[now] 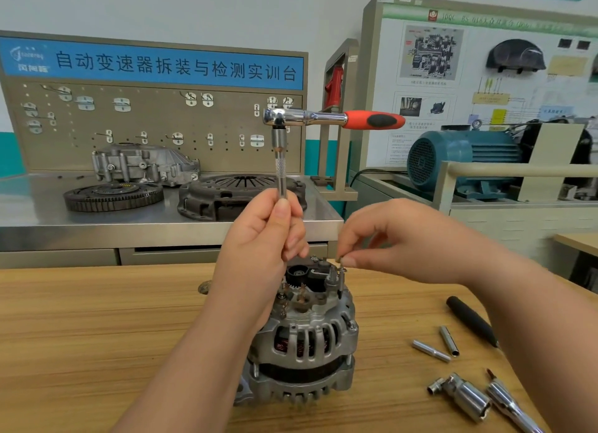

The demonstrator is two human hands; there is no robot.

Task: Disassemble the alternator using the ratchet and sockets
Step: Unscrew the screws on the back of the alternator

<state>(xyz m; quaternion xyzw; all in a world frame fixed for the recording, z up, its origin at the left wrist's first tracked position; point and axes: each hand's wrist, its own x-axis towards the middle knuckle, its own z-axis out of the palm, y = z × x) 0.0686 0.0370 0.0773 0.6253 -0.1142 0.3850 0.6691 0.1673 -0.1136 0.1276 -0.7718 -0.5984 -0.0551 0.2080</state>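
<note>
A silver alternator (304,345) stands upright on the wooden table (81,335), its rear end with black parts facing up. My left hand (262,238) grips the knurled extension bar (281,174) above it. The bar points up to a chrome ratchet (323,118) with a red and black handle reaching right. My right hand (398,238) pinches a small fastener (340,262) at the top right of the alternator, above a thin stud. The bar's lower end is hidden in my left hand.
To the right on the table lie two slim sockets (433,348), a larger socket with a universal joint (462,395), a second chrome tool (511,403) and a black handle (469,319). Behind stand a steel bench with clutch parts (239,193) and a blue motor (466,161).
</note>
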